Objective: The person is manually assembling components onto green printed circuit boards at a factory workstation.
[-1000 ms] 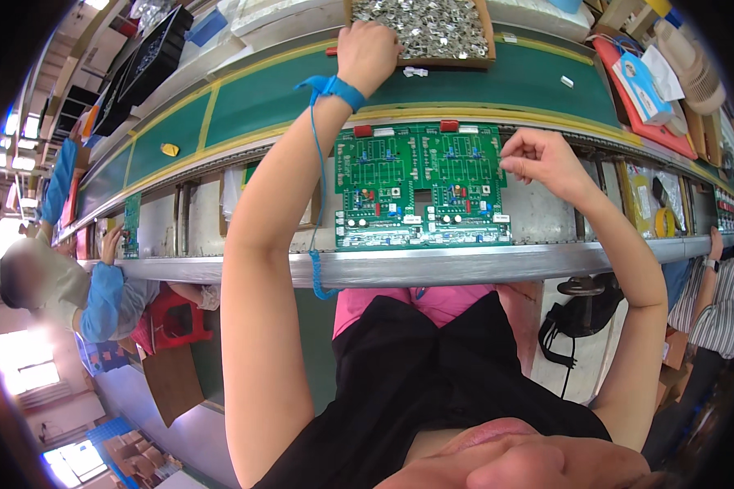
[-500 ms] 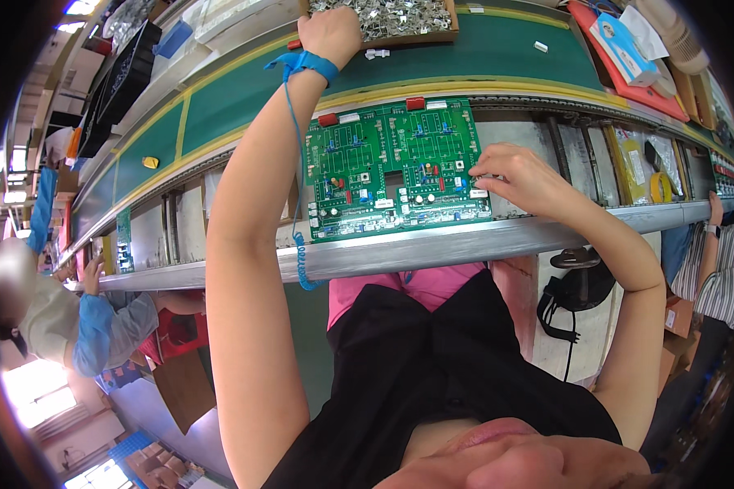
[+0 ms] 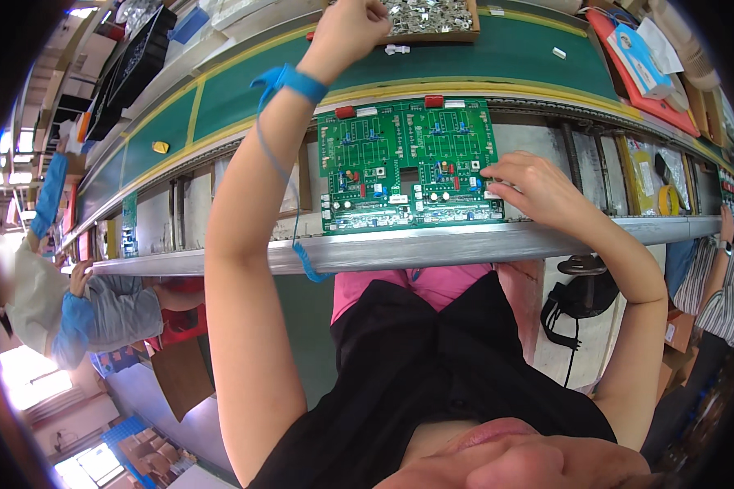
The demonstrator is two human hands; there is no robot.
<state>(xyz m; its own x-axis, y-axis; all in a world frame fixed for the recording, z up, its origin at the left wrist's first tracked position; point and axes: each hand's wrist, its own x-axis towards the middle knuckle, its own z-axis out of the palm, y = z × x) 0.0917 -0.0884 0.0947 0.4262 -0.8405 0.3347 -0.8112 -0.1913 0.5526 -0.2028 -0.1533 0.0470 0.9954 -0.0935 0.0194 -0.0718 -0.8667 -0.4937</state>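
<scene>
A green circuit board [image 3: 367,151] lies in front of me, with red, white and blue components on its two matching halves. My right hand [image 3: 534,187] is at the board's right edge, thumb and fingers curled together; whatever they pinch is too small to make out. Farther off, my left hand [image 3: 351,33] hovers by the left side of a cardboard box [image 3: 453,37] heaped with small silvery metal parts [image 3: 432,15]. Its fingers are bent in, and anything between them is hidden. A blue wrist strap [image 3: 294,81] with a coiled cord [image 3: 306,262] is around my left wrist.
A metal rail [image 3: 432,241] runs along the near side. Small white pieces [image 3: 396,50] lie on the green strip beyond the board. At right are a tissue pack [image 3: 640,61] and a yellow tape roll [image 3: 668,200]. A co-worker's blue sleeve [image 3: 73,326] shows at left.
The view has shifted, putting the board and box farther right in the picture. My left hand has turned, and its bent fingers now show beside the box. My right hand stays at the board's edge.
</scene>
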